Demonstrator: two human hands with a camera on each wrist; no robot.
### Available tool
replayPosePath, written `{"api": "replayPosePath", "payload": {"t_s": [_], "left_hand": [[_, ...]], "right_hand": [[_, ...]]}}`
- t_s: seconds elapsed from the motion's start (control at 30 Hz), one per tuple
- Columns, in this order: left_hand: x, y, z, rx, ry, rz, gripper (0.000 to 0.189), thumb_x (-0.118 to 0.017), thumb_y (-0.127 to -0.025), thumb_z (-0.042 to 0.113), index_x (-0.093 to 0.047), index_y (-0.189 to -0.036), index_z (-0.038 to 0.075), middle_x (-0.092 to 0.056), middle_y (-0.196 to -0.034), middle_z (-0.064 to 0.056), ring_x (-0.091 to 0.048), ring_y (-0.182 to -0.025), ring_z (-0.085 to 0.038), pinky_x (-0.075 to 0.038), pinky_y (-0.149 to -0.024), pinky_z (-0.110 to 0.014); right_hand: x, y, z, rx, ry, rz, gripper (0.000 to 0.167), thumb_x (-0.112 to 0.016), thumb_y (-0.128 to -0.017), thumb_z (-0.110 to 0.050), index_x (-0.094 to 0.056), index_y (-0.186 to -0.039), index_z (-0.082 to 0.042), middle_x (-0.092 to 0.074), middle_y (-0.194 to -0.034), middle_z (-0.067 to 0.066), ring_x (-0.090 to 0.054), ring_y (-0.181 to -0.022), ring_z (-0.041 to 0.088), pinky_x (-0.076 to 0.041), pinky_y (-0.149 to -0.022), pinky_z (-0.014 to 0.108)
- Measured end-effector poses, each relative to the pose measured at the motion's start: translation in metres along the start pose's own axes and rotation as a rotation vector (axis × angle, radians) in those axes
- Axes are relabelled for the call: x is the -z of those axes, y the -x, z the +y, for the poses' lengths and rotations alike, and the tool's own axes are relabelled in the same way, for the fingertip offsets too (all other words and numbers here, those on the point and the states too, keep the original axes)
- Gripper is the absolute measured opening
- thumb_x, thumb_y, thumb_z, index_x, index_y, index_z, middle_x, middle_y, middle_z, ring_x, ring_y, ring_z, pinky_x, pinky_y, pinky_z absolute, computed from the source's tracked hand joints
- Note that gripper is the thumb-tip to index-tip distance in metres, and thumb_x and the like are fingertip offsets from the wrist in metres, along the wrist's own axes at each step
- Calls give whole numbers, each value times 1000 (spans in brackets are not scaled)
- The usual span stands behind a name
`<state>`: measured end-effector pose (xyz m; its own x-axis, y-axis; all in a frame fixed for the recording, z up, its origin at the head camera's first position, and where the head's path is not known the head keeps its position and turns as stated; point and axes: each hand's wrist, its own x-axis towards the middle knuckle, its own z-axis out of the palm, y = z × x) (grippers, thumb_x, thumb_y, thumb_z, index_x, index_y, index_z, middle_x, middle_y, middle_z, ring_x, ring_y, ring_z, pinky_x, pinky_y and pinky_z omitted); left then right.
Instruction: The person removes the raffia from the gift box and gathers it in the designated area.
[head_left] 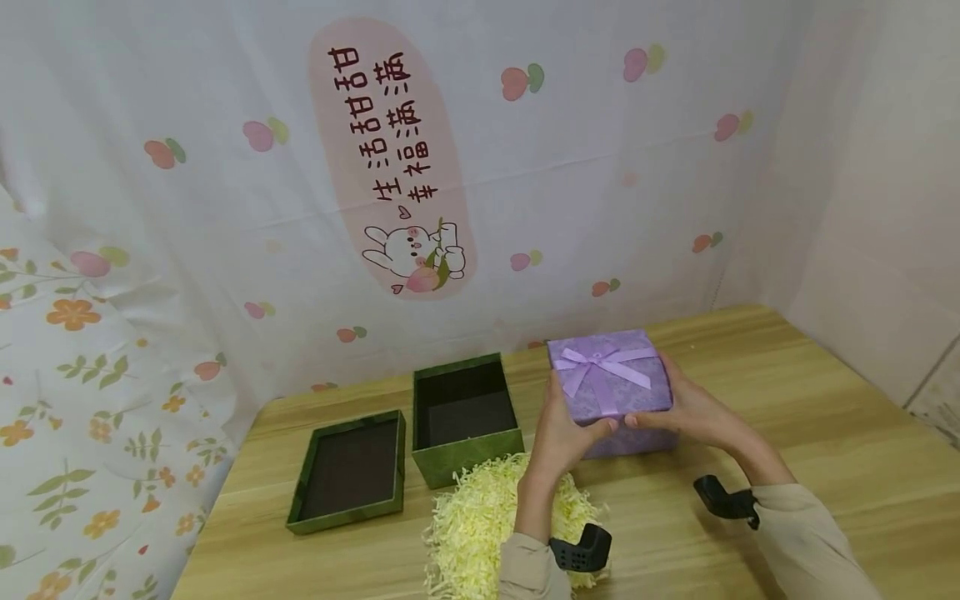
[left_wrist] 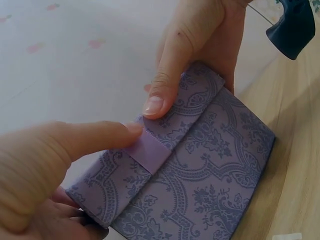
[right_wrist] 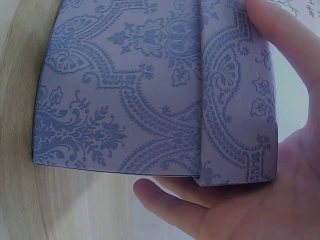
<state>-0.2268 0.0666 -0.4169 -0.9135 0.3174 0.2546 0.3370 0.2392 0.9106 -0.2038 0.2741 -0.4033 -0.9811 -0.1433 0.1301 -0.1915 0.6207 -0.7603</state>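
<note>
A purple patterned gift box (head_left: 633,444) stands on the table, its lid (head_left: 652,400) topped by a lilac ribbon bow (head_left: 600,362). My left hand (head_left: 557,429) grips the lid's left side, the thumb on the front edge beside the ribbon band (left_wrist: 150,152). From the right, my right hand (head_left: 697,408) holds the lid the same way, thumb in front and fingers along the side. In the right wrist view the lid's rim (right_wrist: 237,100) overlaps the box body (right_wrist: 120,100). The box's far side is hidden.
Left of the purple box stands an open dark green box (head_left: 465,454). Farther left lies a shallow green lid (head_left: 345,517), inside up. Pale yellow shredded paper (head_left: 472,525) is heaped in front, partly behind my left forearm. A printed cloth (head_left: 562,208) hangs behind the wooden table (head_left: 825,400).
</note>
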Motion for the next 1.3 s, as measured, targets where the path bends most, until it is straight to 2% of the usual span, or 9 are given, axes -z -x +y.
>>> {"api": "replayPosePath", "payload": {"t_s": [0.1,0.2,0.37,0.53,0.73,0.87,1.03,1.3], "left_hand": [[1,0,2,19,45,0,95,-80,-71,21,-23,-147,12,-39,-138,-5,-41,-124,-20,-35,-100,-41],[2,1,4,65,35,2,93,-75,-77,32,-19,-149,8,-32,-146,-7,-34,-129,-22,-32,-103,-43],[3,2,6,111,24,8,89,-66,-85,38,-15,-149,1,-23,-150,-15,-25,-135,-26,-26,-106,-45],[3,1,5,131,60,31,83,-61,-89,38,-15,-149,4,-24,-150,-13,-24,-135,-26,-24,-107,-43],[4,0,6,117,130,42,76,-53,-93,41,-17,-149,6,-25,-150,-10,-24,-135,-22,-25,-107,-42],[6,-2,10,96,220,47,69,-50,-97,33,-14,-150,6,-22,-151,-10,-22,-136,-19,-23,-108,-36],[8,-4,12,79,321,70,64,-48,-98,15,-11,-149,4,-17,-152,-10,-19,-137,-16,-19,-109,-29],[10,-4,12,5,371,129,56,-48,-96,3,-23,-145,-3,-25,-148,-20,-24,-135,-26,-24,-108,-36]], "right_hand": [[3,1,-2,-21,2,-5,116,-79,-74,-31,5,-146,5,-18,-141,39,-31,-123,53,-31,-93,63],[4,0,-4,-29,0,-7,116,-78,-75,-32,5,-146,6,-18,-141,39,-30,-123,53,-31,-94,63],[5,1,-5,-28,-14,-3,115,-78,-75,-31,5,-146,5,-19,-141,39,-31,-123,52,-31,-94,62],[4,0,-7,-35,-20,-3,115,-77,-76,-33,7,-146,3,-17,-142,39,-30,-123,53,-31,-94,63],[3,1,-7,-40,1,21,116,-77,-76,-34,7,-148,0,-20,-140,40,-35,-119,53,-35,-91,62],[6,1,-12,-44,33,37,117,-78,-75,-35,7,-147,0,-23,-137,42,-37,-116,56,-36,-89,63],[8,2,-16,-42,50,52,118,-78,-75,-35,7,-147,2,-24,-136,43,-37,-116,56,-35,-90,63],[9,4,-21,-11,21,60,118,-78,-75,-33,9,-148,-2,-19,-141,40,-33,-120,55,-31,-93,64]]}}
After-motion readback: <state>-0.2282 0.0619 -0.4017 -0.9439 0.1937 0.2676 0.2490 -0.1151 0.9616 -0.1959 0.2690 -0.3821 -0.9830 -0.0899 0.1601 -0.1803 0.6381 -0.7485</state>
